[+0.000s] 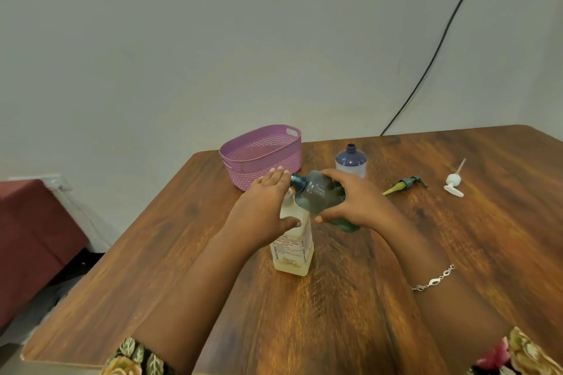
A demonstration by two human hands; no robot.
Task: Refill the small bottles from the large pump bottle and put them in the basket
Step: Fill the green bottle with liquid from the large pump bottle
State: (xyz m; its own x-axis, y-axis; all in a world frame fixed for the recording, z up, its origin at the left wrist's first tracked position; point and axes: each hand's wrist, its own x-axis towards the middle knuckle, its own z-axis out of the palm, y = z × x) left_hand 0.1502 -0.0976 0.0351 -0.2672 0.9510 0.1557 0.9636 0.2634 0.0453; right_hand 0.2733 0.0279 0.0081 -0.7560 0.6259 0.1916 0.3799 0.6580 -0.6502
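The right grip clasps the teal bottle, tipped sideways, neck pointing left over the pump bottle. The left grip rests on that pump, fingers straight. The basket and blue bottle stand farther back on the wooden worktop, against a grey wall.

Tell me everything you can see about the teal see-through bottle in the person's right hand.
The small teal translucent plastic bottle has a rounded shoulder and a darker threaded neck with no cap. It is held tipped sideways in the air, neck pointing left toward the top of the pale-yellow large pump bottle, where the left hand rests. The right hand grips its body.
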